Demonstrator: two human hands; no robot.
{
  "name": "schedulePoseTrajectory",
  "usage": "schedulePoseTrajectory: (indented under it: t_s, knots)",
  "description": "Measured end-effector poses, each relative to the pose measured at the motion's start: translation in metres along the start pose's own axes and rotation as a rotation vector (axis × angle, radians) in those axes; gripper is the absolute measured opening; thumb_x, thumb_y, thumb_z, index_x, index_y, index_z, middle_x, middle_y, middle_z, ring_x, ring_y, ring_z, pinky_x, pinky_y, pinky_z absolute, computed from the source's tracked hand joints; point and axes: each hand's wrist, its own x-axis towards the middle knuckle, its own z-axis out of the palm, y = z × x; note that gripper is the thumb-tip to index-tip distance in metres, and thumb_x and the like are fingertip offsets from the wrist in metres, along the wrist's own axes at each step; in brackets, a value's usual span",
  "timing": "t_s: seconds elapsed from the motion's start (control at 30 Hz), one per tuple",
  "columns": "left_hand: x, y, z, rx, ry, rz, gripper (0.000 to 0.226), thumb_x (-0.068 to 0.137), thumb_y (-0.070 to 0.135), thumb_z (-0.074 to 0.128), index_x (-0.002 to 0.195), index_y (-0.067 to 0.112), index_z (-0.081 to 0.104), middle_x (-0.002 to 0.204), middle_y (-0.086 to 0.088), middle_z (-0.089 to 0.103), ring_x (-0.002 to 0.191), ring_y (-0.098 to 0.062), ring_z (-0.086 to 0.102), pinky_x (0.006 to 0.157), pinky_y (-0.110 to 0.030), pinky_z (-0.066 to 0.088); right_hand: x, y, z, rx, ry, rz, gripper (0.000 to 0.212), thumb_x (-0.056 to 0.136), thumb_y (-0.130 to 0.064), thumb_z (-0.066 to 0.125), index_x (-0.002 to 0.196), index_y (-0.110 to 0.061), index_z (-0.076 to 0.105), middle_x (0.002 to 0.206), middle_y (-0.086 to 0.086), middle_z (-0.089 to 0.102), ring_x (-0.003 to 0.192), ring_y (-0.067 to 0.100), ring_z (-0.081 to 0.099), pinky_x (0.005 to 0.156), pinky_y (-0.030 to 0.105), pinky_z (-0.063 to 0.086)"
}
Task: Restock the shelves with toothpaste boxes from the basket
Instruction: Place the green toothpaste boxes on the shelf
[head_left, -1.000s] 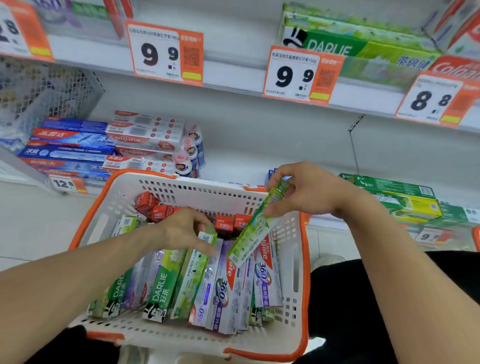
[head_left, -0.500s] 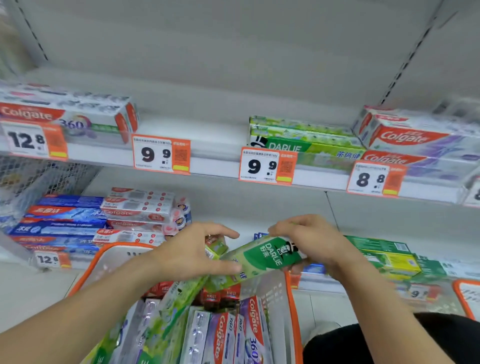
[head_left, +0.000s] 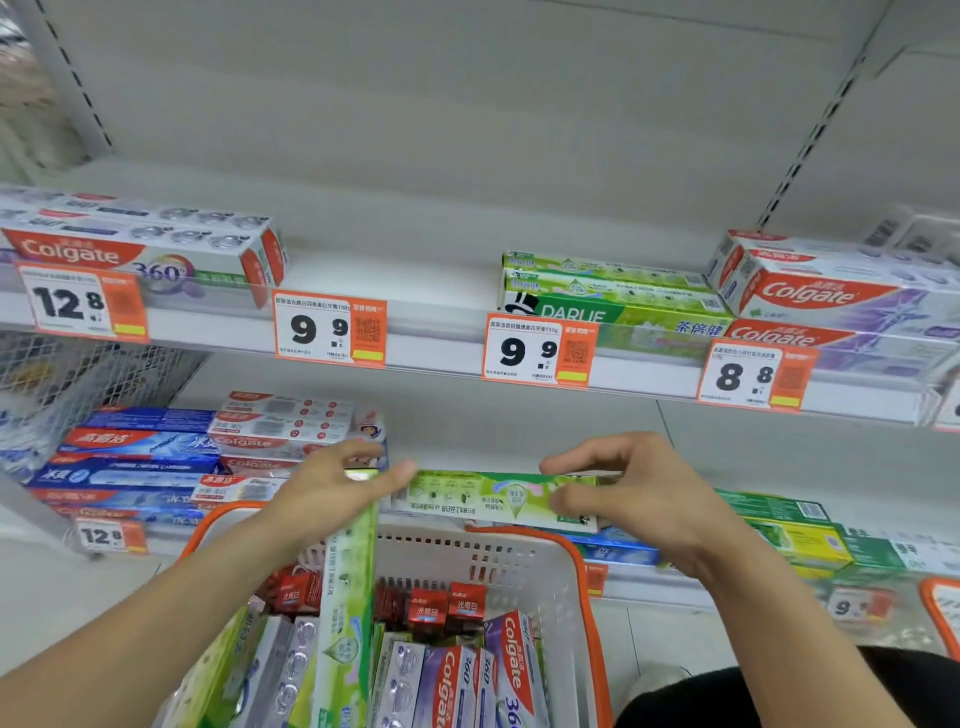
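Above the far rim of the basket (head_left: 582, 566), a green toothpaste box (head_left: 498, 499) lies level between both hands. The right hand (head_left: 623, 499) pinches its right end between thumb and fingers, while the left hand (head_left: 332, 493) touches its left end and seems also to grip a second green box (head_left: 348, 597) hanging down into the basket. That double hold looks weak: lifting toward the matching green stack (head_left: 613, 291) on the shelf above the basket, the hanging box could slip back or snag the rim.
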Motion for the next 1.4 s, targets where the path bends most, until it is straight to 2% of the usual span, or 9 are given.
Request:
schedulePoseTrajectory:
  t_s: [0.17, 0.3, 0.5, 0.67, 0.9, 1.0, 1.13, 1.27, 1.4]
  knots:
    - [-0.008, -0.001, -0.008, -0.400, -0.006, -0.137, 0.072, 0.064, 0.068, 0.081, 0.117, 0.023, 0.066, 0.145, 0.000, 0.052, 0.140, -0.022, 0.039, 0.117, -0.042, 0.024, -0.002, 0.003, 0.005, 0.046, -0.091, -0.143, 0.032, 0.069, 0.008, 0.083, 0.088, -0.019, 0.081, 0.112, -0.011, 0.075, 0.104, 0.008, 0.071, 0.091, 0.034, 0.058]
    - [-0.009, -0.003, -0.016, -0.400, -0.058, -0.106, 0.079, 0.034, 0.062, 0.088, 0.102, 0.024, 0.077, 0.121, 0.008, 0.068, 0.124, -0.014, 0.051, 0.108, -0.038, 0.028, 0.000, 0.004, 0.004, -0.055, -0.208, -0.201, 0.054, 0.066, 0.011, 0.082, 0.104, -0.028, 0.074, 0.114, -0.005, 0.072, 0.096, 0.017, 0.072, 0.081, 0.038, 0.061]
    - [-0.010, -0.001, -0.021, -0.443, -0.034, -0.016, 0.081, 0.020, 0.058, 0.095, 0.094, 0.030, 0.081, 0.110, 0.002, 0.076, 0.120, -0.018, 0.061, 0.117, -0.044, 0.031, 0.001, 0.009, 0.012, -0.518, -0.356, -0.103, 0.100, 0.064, -0.022, 0.091, 0.143, -0.046, 0.034, 0.121, -0.013, 0.054, 0.100, 0.006, 0.064, 0.083, 0.019, 0.055]
    - [-0.018, 0.011, -0.019, -0.454, -0.057, 0.091, 0.087, 0.017, 0.054, 0.098, 0.096, 0.023, 0.080, 0.103, -0.009, 0.078, 0.091, -0.019, 0.075, 0.087, -0.031, 0.051, 0.005, 0.017, 0.017, -0.412, -0.387, -0.072, 0.066, 0.064, -0.067, 0.080, 0.122, -0.045, 0.059, 0.111, -0.011, 0.070, 0.099, 0.010, 0.069, 0.099, 0.043, 0.052]
    - [-0.024, 0.022, -0.022, -0.502, -0.063, 0.089, 0.088, 0.040, 0.058, 0.094, 0.121, 0.034, 0.069, 0.119, -0.004, 0.073, 0.125, -0.015, 0.060, 0.119, -0.050, 0.029, 0.005, 0.023, 0.021, -0.055, -0.294, 0.013, 0.057, 0.071, -0.052, 0.077, 0.116, -0.022, 0.059, 0.112, 0.002, 0.071, 0.100, 0.026, 0.071, 0.091, 0.045, 0.054]
    - [-0.033, 0.031, -0.010, -0.417, -0.145, 0.074, 0.084, 0.041, 0.060, 0.093, 0.118, 0.038, 0.070, 0.119, 0.001, 0.073, 0.117, -0.010, 0.064, 0.113, -0.042, 0.037, 0.002, 0.025, 0.043, 0.124, -0.253, 0.042, 0.054, 0.074, -0.040, 0.078, 0.117, -0.017, 0.056, 0.116, 0.005, 0.069, 0.101, 0.023, 0.072, 0.093, 0.048, 0.057]
    - [-0.038, 0.044, 0.009, -0.372, -0.119, 0.086, 0.057, 0.060, 0.027, 0.094, 0.112, 0.024, 0.071, 0.091, 0.019, 0.076, 0.084, 0.004, 0.071, 0.074, -0.013, 0.050, -0.005, 0.027, 0.079, 0.185, -0.273, 0.017, 0.063, 0.067, -0.037, 0.080, 0.120, -0.020, 0.051, 0.113, 0.004, 0.072, 0.103, 0.022, 0.071, 0.095, 0.049, 0.055]
    - [-0.039, 0.053, 0.002, -0.170, -0.140, 0.200, 0.055, 0.050, 0.035, 0.089, 0.103, 0.024, 0.076, 0.101, 0.000, 0.076, 0.094, -0.015, 0.073, 0.095, -0.040, 0.055, -0.003, 0.019, 0.071, 0.127, -0.319, -0.107, 0.064, 0.070, -0.037, 0.085, 0.126, -0.026, 0.057, 0.118, 0.000, 0.073, 0.110, 0.023, 0.069, 0.101, 0.049, 0.052]
    - [-0.046, 0.061, 0.004, 0.025, -0.242, 0.288, 0.049, 0.052, 0.044, 0.087, 0.098, 0.034, 0.076, 0.102, 0.006, 0.075, 0.101, -0.004, 0.068, 0.100, -0.038, 0.050, -0.005, -0.003, 0.037, 0.052, -0.179, -0.249, 0.101, 0.058, -0.030, 0.096, 0.141, -0.043, 0.041, 0.119, -0.002, 0.070, 0.106, 0.017, 0.071, 0.099, 0.048, 0.053]
